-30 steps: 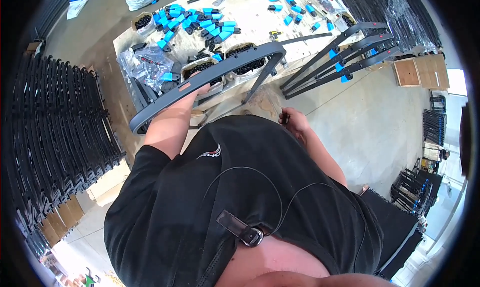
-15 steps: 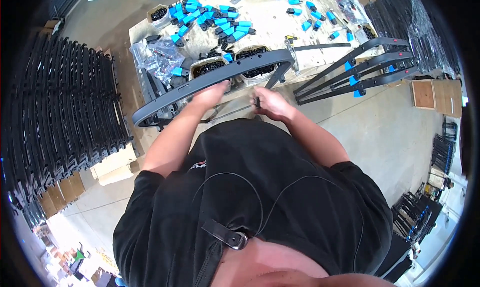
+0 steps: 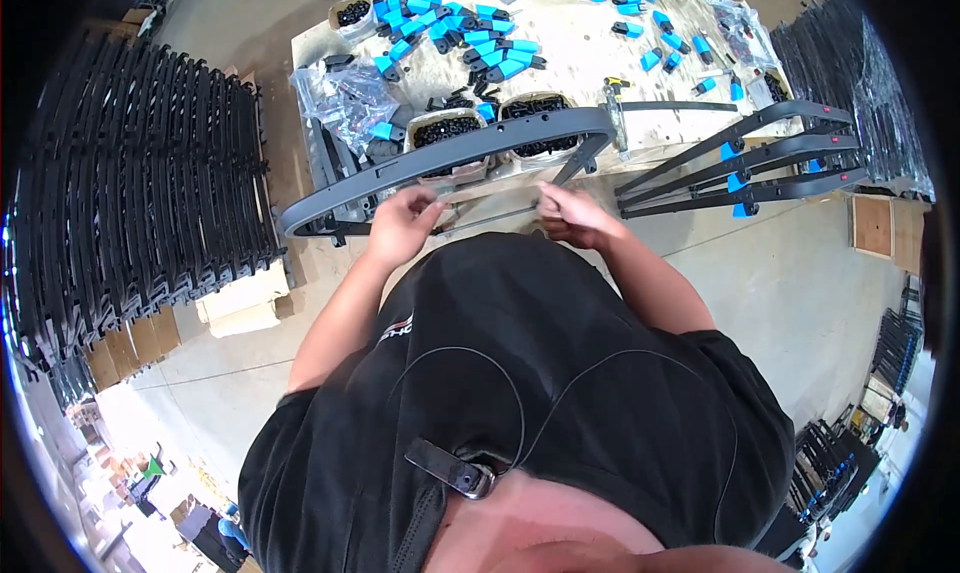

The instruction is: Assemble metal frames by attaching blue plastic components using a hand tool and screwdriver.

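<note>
A long black curved metal frame (image 3: 455,151) stands at the table's near edge, its bend at the right. Just below its long bar is my left hand (image 3: 398,231), fingers curled toward the thumb; what they may pinch is too small to make out. My right hand (image 3: 582,218) is closed near the lower part of the bend, and anything inside it is hidden. Behind the bar sit two tubs of small black parts, a left tub (image 3: 447,133) and a right tub (image 3: 536,111).
Blue-and-black pieces (image 3: 500,55) are strewn over the wooden table (image 3: 580,58). A clear plastic bag (image 3: 350,103) lies at its left, a yellow-and-black tool (image 3: 616,103) near the bend. More black frames (image 3: 740,163) lean at the right. Stacked black frames (image 3: 140,183) stand at the left.
My left hand has drawn back from behind the bar to just below it. The small dark part seen at my right hand earlier no longer shows. The whole view has shifted slightly.
</note>
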A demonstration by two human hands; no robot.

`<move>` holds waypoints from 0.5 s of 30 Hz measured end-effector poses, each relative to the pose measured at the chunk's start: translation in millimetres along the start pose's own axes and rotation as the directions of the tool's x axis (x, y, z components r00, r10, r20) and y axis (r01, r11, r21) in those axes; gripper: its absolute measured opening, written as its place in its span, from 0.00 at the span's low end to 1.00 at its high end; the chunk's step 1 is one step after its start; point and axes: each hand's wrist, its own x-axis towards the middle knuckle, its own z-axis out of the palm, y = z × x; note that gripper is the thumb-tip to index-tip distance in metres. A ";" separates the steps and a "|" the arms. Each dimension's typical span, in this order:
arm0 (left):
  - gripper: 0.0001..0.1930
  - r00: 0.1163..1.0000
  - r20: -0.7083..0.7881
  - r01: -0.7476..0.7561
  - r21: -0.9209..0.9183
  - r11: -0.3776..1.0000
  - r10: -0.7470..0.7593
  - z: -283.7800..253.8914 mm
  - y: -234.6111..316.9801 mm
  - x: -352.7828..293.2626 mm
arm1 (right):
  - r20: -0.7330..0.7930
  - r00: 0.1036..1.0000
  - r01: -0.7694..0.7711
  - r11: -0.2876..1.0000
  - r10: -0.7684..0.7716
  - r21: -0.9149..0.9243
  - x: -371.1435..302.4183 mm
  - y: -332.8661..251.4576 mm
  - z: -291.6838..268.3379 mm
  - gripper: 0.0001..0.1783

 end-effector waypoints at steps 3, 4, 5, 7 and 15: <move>0.10 0.993 -0.112 0.014 -0.149 0.989 -0.031 -23.5 17.1 -38.6 | -0.455 0.890 0.058 0.994 -0.012 0.088 -27.3 13.4 -16.3 0.28; 0.10 0.991 -0.130 -0.049 -0.192 0.980 0.025 -35.9 28.1 -47.5 | -0.468 0.883 0.068 0.994 -0.018 0.089 -42.1 18.9 -26.1 0.28; 0.07 0.965 -0.215 -0.199 -0.225 0.954 0.151 -47.5 42.2 -55.6 | -0.502 0.864 0.062 0.997 -0.037 0.034 -57.2 22.4 -37.8 0.27; 0.04 0.848 -0.352 -0.471 -0.156 0.868 0.396 -73.7 57.7 -55.6 | -0.543 0.837 0.060 0.998 -0.066 -0.028 -76.7 25.2 -39.0 0.27; 0.13 0.827 -0.317 -0.334 0.387 0.859 0.464 -99.8 85.9 6.9 | -0.680 0.679 0.229 0.960 -0.276 -0.161 -98.5 -8.8 9.7 0.24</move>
